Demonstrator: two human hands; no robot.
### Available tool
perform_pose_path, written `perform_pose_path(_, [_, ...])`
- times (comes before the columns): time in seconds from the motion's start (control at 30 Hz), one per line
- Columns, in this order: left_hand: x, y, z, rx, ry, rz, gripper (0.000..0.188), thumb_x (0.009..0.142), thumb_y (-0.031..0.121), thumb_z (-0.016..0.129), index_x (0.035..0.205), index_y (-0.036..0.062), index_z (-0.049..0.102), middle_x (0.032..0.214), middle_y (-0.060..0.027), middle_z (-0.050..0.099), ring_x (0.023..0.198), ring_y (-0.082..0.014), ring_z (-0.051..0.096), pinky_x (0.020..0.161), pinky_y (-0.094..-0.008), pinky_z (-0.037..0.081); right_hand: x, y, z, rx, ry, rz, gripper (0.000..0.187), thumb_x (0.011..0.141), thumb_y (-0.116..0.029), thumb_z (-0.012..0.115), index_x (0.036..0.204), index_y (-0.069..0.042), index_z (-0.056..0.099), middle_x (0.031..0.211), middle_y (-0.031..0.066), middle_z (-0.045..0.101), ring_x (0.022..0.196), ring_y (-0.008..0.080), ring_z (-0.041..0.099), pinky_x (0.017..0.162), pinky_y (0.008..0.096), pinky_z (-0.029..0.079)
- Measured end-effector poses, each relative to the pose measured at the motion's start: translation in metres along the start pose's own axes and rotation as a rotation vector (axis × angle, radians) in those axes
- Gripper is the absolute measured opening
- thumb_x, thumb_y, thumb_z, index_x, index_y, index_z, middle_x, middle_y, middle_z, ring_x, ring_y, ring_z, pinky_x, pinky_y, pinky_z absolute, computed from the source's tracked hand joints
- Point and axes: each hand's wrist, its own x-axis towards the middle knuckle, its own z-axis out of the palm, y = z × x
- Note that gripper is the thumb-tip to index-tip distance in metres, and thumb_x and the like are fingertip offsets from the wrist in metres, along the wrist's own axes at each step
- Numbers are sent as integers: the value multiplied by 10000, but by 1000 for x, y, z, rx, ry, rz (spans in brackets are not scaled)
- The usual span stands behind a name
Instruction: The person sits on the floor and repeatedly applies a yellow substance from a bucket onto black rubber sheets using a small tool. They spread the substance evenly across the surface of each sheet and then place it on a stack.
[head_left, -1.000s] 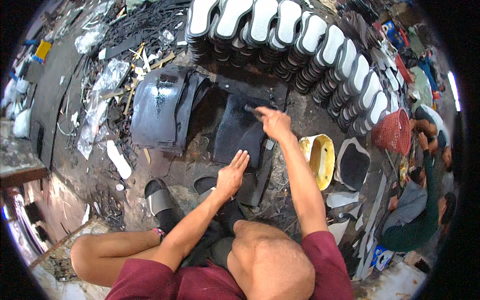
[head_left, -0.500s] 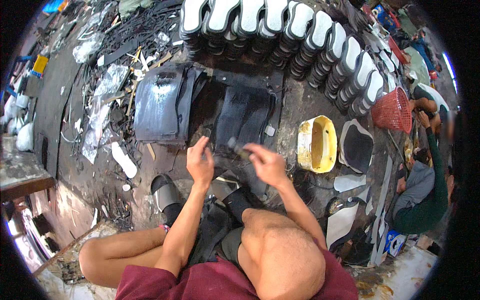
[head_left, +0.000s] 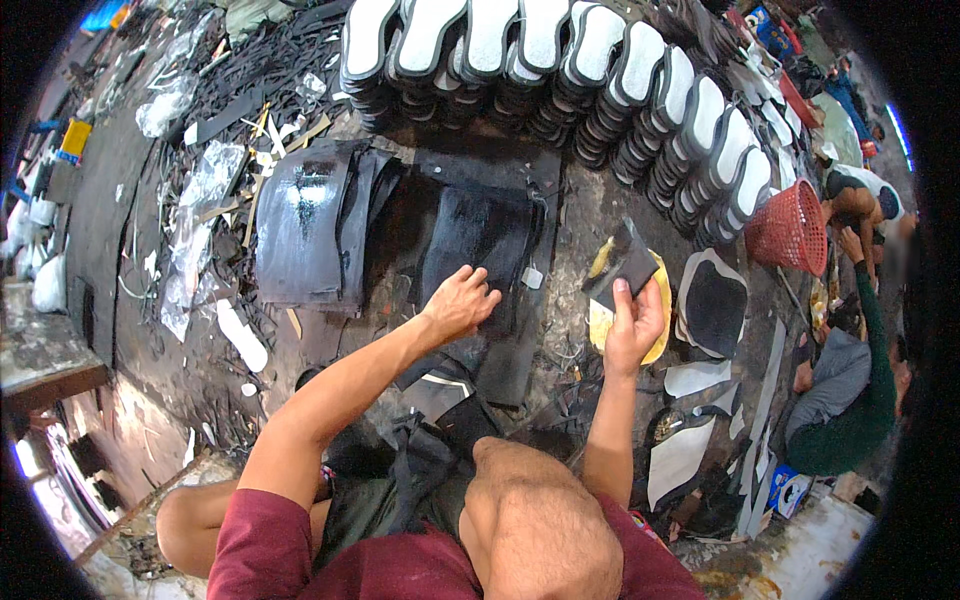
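Note:
My left hand is over the near part of a stack of black sheets, fingers bent and thumb apart from the index finger. Whether the fingertips press on the top sheet I cannot tell. My right hand is raised at the right and grips a dark, flat, roughly square piece between thumb and fingers. That piece hangs over a yellow-stained tub and hides much of its opening. A second stack of glossy dark sheets lies left of the first one.
Tall stacks of white-topped shoe insoles curve along the back. A red plastic basket stands at the right, near a co-worker in a green sleeve. Off-cuts and clear plastic litter the left. Pale scraps lie by the tub.
My right hand has moved right to above the tub, with the dark piece now plainly seen in it. My left hand has shifted right and forward onto the middle black stack.

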Motion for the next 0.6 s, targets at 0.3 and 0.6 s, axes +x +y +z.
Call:
perform_pose_path(0.3, [11, -55, 10, -612, -60, -517, 193, 797, 282, 706, 942, 172, 771, 835, -72, 729, 1026, -319, 635, 940, -462, 468, -4, 2, 9, 19, 11, 37, 246, 977, 27, 594, 1222, 36, 606, 1129, 48, 670, 1020, 108, 611, 907, 257, 471])
perform_pose_path(0.6, [-107, -100, -237, 66, 973, -608, 229, 809, -14, 735, 998, 112, 714, 1005, -55, 710, 1080, -284, 576, 980, -425, 419, -5, 13, 7, 47, 104, -2, 225, 983, -29, 617, 1201, 26, 609, 1111, 52, 669, 992, 130, 608, 896, 280, 475])
